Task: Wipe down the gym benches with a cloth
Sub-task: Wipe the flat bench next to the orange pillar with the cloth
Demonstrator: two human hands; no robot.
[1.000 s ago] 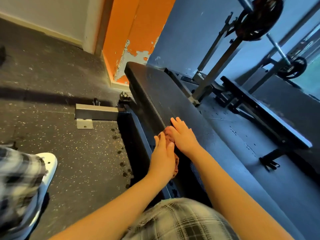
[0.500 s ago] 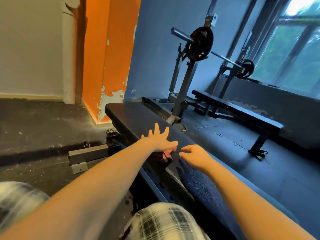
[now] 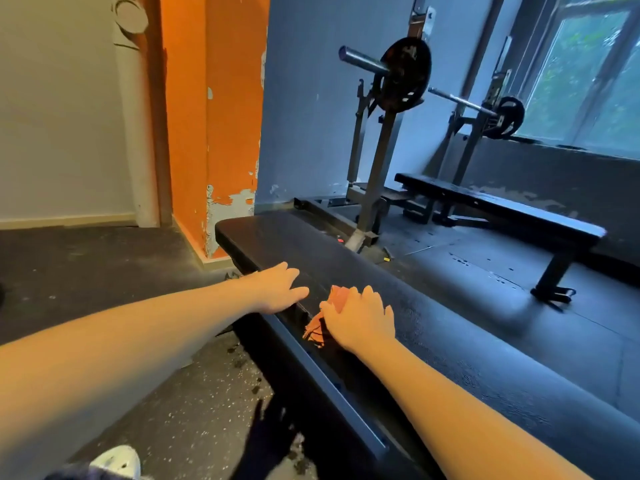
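Cloth (image 3: 315,329), orange and bunched, lies on the near bench (image 3: 450,358) by its left edge, gripped under the right hand (image 3: 360,318), fingers curled, likely for wiping pressure. Left hand (image 3: 277,289) rests flat, fingers relaxed, on that edge, apparently as a brace. No containers visible.

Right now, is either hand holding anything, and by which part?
The right hand holds the orange cloth by its middle, pressed on the near bench. The left hand holds nothing; it rests on the bench edge.
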